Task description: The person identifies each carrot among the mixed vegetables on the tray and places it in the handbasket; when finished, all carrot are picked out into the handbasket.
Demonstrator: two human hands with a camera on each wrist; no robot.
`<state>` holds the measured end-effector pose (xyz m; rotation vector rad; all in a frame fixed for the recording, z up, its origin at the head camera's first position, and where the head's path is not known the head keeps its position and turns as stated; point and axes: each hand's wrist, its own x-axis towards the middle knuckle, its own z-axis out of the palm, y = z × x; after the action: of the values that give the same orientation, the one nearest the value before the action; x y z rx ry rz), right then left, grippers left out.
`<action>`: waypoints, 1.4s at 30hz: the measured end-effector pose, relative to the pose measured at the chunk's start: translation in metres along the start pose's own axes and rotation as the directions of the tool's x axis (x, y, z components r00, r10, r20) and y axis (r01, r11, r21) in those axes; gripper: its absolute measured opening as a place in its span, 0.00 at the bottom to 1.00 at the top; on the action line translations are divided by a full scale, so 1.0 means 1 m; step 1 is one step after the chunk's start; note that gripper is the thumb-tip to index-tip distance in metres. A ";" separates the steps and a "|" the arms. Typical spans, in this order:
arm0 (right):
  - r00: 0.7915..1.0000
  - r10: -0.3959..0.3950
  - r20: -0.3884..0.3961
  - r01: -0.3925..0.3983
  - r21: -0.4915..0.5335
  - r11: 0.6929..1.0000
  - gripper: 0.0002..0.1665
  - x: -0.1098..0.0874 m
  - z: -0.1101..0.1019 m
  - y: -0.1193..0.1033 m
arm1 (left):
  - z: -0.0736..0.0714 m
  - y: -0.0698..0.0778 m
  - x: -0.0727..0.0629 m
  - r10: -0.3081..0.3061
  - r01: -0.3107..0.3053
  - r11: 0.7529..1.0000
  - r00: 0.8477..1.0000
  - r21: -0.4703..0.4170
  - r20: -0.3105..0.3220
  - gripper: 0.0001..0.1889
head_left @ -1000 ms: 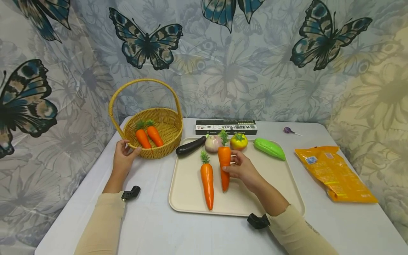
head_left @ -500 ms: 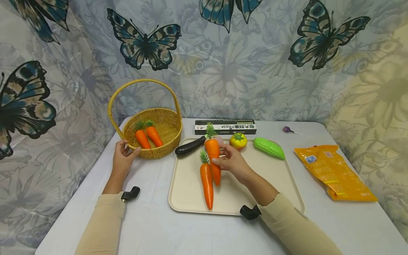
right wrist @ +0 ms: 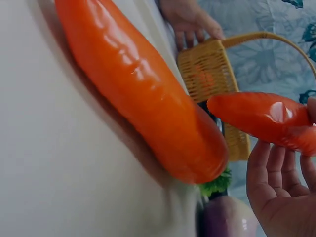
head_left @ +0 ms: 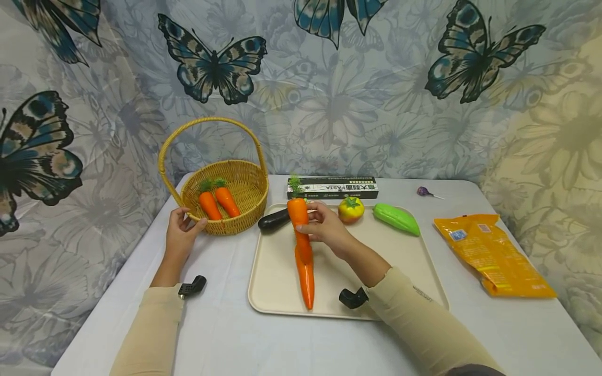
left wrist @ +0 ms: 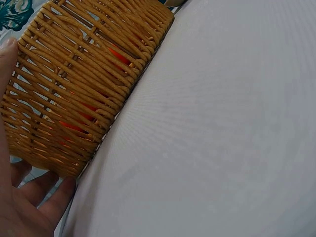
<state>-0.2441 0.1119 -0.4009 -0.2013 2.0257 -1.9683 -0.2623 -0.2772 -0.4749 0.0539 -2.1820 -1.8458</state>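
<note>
My right hand pinches an orange carrot between thumb and fingers, above the beige tray. Its leafy top points away, and its tip overlaps a second carrot lying on the tray. The right wrist view shows the held carrot apart from the lying carrot. At the left, my left hand grips the near left side of a wicker basket, thumb near the rim and fingers at the underside in the left wrist view. Two carrots lie inside the basket.
On the tray are an eggplant, a yellow-red tomato, a green gourd-like vegetable and a purple-white bulb. A pasta box stands behind. An orange bag and a lollipop lie right. The basket's handle arches high.
My right hand has carried the carrot leftward, from the tray's middle to over the lying carrot and the eggplant's end. My left hand and the basket have stayed put.
</note>
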 end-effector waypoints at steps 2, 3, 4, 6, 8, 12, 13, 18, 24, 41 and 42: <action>1.000 -0.007 0.003 0.007 -0.014 1.000 0.35 0.004 0.004 -0.002 | 0.000 0.000 0.000 0.000 0.000 1.000 1.000 0.000 -0.004 0.35; 1.000 -0.010 0.004 0.010 -0.017 1.000 0.35 0.007 0.005 -0.003 | 0.000 0.000 0.000 0.000 0.000 1.000 1.000 -0.002 -0.005 0.35; 1.000 -0.013 0.004 0.013 -0.021 1.000 0.35 0.009 0.007 -0.004 | 0.000 0.000 0.000 0.002 -0.002 1.000 1.000 -0.003 -0.004 0.36; 1.000 -0.016 -0.001 0.015 -0.033 0.999 0.34 0.014 0.011 -0.006 | 0.000 0.000 0.000 0.001 -0.001 1.000 1.000 -0.007 -0.004 0.36; 1.000 -0.013 -0.002 0.012 -0.037 0.999 0.34 0.021 0.014 -0.008 | 0.000 0.000 0.000 -0.001 0.001 1.000 1.000 -0.004 -0.002 0.35; 1.000 0.000 0.010 0.001 -0.044 0.999 0.34 0.035 0.022 -0.013 | 0.000 0.000 0.000 0.000 0.000 1.000 1.000 0.001 0.000 0.35; 1.000 -0.001 0.018 0.002 -0.038 0.999 0.34 0.039 0.025 -0.015 | 0.000 -0.001 0.000 0.003 -0.003 1.000 1.000 -0.001 0.001 0.35; 0.998 -0.009 0.056 0.011 -0.030 0.999 0.34 0.057 0.038 -0.023 | -0.001 -0.003 0.001 0.015 -0.015 1.000 1.000 -0.014 0.013 0.35; 0.997 0.008 0.078 -0.003 -0.058 0.998 0.34 0.080 0.055 -0.034 | -0.001 -0.004 0.002 0.012 -0.012 1.000 1.000 -0.005 0.004 0.34; 0.996 0.001 0.090 0.000 -0.007 1.000 0.37 0.137 0.091 -0.064 | -0.001 -0.006 0.003 0.034 -0.034 0.999 0.999 -0.003 -0.003 0.35; 0.996 -0.007 0.088 0.007 0.000 1.000 0.37 0.141 0.093 -0.065 | -0.001 -0.005 0.003 0.032 -0.032 0.999 0.999 -0.004 -0.003 0.35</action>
<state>-0.3545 -0.0236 -0.3543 -0.2895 1.9728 -1.9282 -0.2659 -0.2800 -0.4792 0.0215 -2.1649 -1.8314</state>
